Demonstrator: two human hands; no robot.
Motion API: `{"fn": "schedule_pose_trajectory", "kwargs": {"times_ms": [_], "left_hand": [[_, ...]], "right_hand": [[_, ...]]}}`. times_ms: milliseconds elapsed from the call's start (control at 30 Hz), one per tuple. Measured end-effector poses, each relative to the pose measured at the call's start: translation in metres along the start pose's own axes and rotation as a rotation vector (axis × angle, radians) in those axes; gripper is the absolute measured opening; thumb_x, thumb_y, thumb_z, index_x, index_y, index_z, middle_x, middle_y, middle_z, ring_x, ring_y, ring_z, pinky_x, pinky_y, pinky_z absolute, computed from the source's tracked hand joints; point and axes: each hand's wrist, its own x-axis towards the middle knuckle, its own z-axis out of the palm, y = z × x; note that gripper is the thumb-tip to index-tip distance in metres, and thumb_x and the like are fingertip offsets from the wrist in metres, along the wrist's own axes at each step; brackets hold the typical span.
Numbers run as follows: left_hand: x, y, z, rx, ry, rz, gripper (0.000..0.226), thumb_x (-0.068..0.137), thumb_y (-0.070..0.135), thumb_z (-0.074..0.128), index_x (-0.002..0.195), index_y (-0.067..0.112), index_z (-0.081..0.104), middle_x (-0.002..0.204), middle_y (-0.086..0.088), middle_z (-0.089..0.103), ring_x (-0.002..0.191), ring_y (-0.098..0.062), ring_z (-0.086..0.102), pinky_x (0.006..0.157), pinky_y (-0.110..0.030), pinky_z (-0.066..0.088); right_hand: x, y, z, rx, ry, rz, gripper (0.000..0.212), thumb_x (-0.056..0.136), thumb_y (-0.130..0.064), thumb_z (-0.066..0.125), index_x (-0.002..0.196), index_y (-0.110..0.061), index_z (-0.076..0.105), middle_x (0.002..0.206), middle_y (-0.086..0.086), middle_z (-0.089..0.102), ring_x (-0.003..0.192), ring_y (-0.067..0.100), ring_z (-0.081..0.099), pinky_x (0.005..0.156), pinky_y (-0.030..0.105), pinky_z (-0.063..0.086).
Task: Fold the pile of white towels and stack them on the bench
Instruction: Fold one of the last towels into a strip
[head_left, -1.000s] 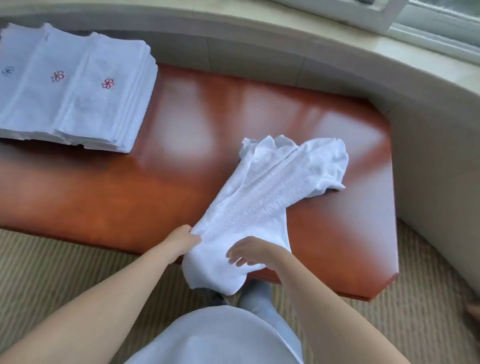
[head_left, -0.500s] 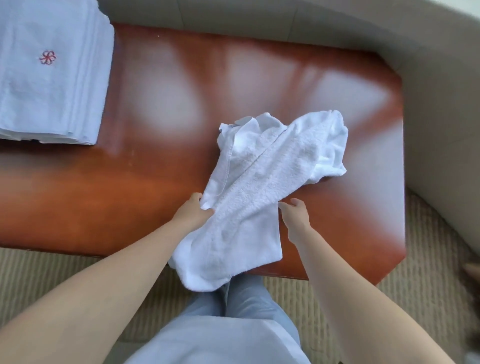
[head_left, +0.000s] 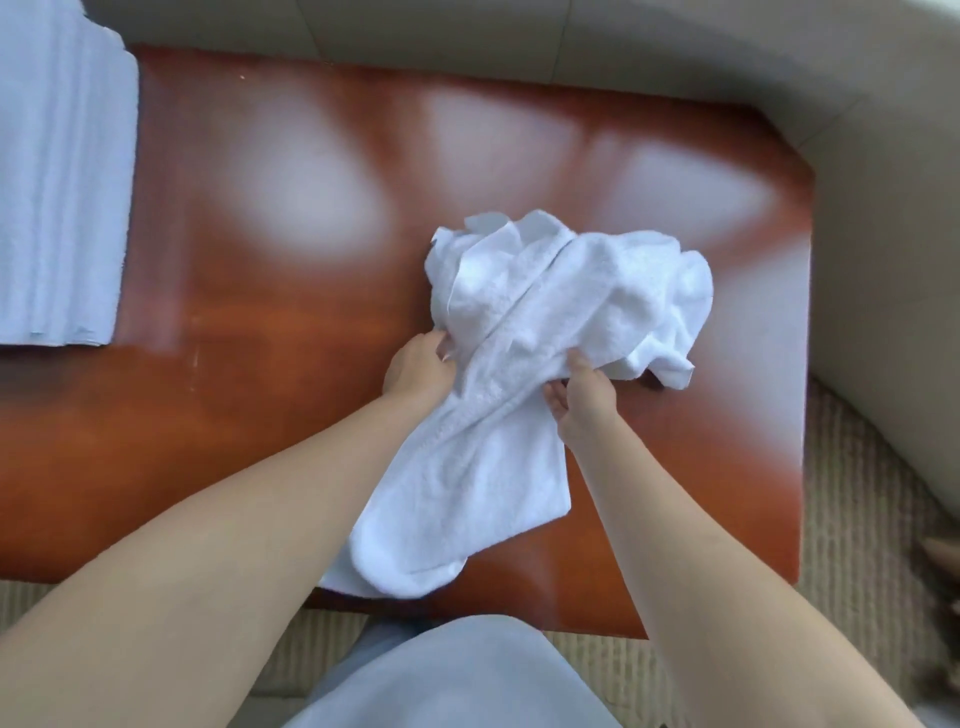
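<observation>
I see both hands pinching the crumpled white towel (head_left: 524, 374) on the glossy wooden bench (head_left: 260, 364): left hand (head_left: 418, 370) at its left edge, right hand (head_left: 584, 402) gripping its right. The folded towel stack (head_left: 60, 197) lies far left.

No readable text, labels, brands, numbers or signs anywhere. Towel (head_left: 524, 364), stack (head_left: 57, 197) and bench (head_left: 260, 338) all carry no print or marks.
</observation>
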Motion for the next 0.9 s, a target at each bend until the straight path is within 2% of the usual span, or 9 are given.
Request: {"fn": "schedule_pose_trajectory", "kwargs": {"times_ms": [67,100,300,400,500,600,700,767,900], "left_hand": [[0.018,0.019,-0.006,0.065,-0.059,0.034,0.045,0.091,0.028,0.061,0.135,0.027,0.051,0.121,-0.002,0.061,0.108,-0.027,0.059,0.08,-0.042,0.051],[0.025,0.024,-0.008,0.086,-0.052,0.021,0.05,0.09,0.024,0.063,0.137,0.025,0.046,0.12,-0.002,0.061,0.103,-0.027,0.059,0.078,-0.042,0.05],[0.024,0.011,-0.009,0.079,0.072,0.015,0.019,0.097,0.017,0.048,0.109,0.021,0.062,0.11,0.002,0.062,0.093,-0.022,0.058,0.069,-0.034,0.04],[0.009,-0.001,-0.029,-0.2,0.06,-0.046,0.011,0.087,0.016,0.05,0.082,0.02,0.059,0.078,0.006,0.06,0.07,-0.021,0.056,0.059,-0.032,0.035],[-0.013,-0.007,-0.059,-0.649,0.045,-0.151,0.021,0.066,0.016,0.049,0.053,0.023,0.034,0.057,0.008,0.031,0.057,-0.02,0.025,0.057,-0.033,0.018],[-0.038,-0.01,-0.093,-0.88,0.075,-0.201,0.023,0.058,0.016,0.046,0.058,0.027,0.025,0.062,0.003,0.024,0.062,-0.019,0.019,0.058,-0.035,0.019],[-0.07,-0.015,-0.121,-0.978,0.121,-0.16,0.02,0.056,0.017,0.045,0.062,0.027,0.029,0.064,0.003,0.028,0.063,-0.018,0.024,0.059,-0.034,0.026],[-0.096,-0.022,-0.134,-1.019,0.15,-0.143,0.018,0.055,0.019,0.045,0.065,0.027,0.032,0.064,0.004,0.032,0.063,-0.016,0.028,0.061,-0.033,0.031],[-0.141,-0.056,-0.143,-1.076,0.207,-0.136,0.017,0.056,0.019,0.043,0.065,0.027,0.032,0.066,0.004,0.032,0.062,-0.015,0.028,0.058,-0.031,0.03]], "right_hand": [[0.006,-0.02,0.006,0.045,-0.033,-0.044,0.027,0.1,-0.023,0.066,0.126,-0.014,0.064,0.114,0.006,0.074,0.101,0.02,0.073,0.079,0.027,0.062],[0.009,-0.026,0.006,0.052,-0.056,-0.048,0.03,0.099,-0.018,0.065,0.128,-0.013,0.062,0.117,0.007,0.074,0.104,0.021,0.073,0.082,0.028,0.062],[0.008,-0.026,-0.016,-0.016,-0.223,-0.018,0.019,0.086,-0.014,0.065,0.105,-0.011,0.065,0.098,0.006,0.059,0.086,0.019,0.059,0.078,0.028,0.056],[-0.004,-0.02,-0.032,-0.071,-0.197,-0.119,0.028,0.087,-0.021,0.07,0.114,-0.014,0.072,0.105,-0.004,0.077,0.096,0.016,0.074,0.08,0.027,0.058],[-0.026,-0.023,-0.044,-0.087,-0.07,-0.262,0.024,0.084,-0.02,0.073,0.107,-0.025,0.075,0.098,-0.015,0.078,0.097,0.013,0.072,0.076,0.024,0.052],[-0.061,-0.03,-0.052,-0.01,-0.067,-0.367,0.021,0.082,-0.016,0.071,0.096,-0.03,0.076,0.087,-0.015,0.076,0.08,0.01,0.07,0.061,0.021,0.053],[-0.098,-0.03,-0.061,0.076,-0.065,-0.475,0.031,0.081,-0.011,0.069,0.11,-0.018,0.072,0.092,-0.003,0.072,0.069,0.012,0.068,0.054,0.021,0.053],[-0.12,-0.024,-0.07,0.071,-0.037,-0.475,0.037,0.08,-0.013,0.067,0.116,-0.011,0.069,0.09,0.001,0.068,0.063,0.015,0.064,0.049,0.021,0.049],[-0.147,0.006,-0.096,0.044,0.007,-0.467,0.025,0.08,-0.015,0.066,0.105,-0.015,0.071,0.087,0.0,0.068,0.055,0.012,0.061,0.046,0.019,0.045]]}}
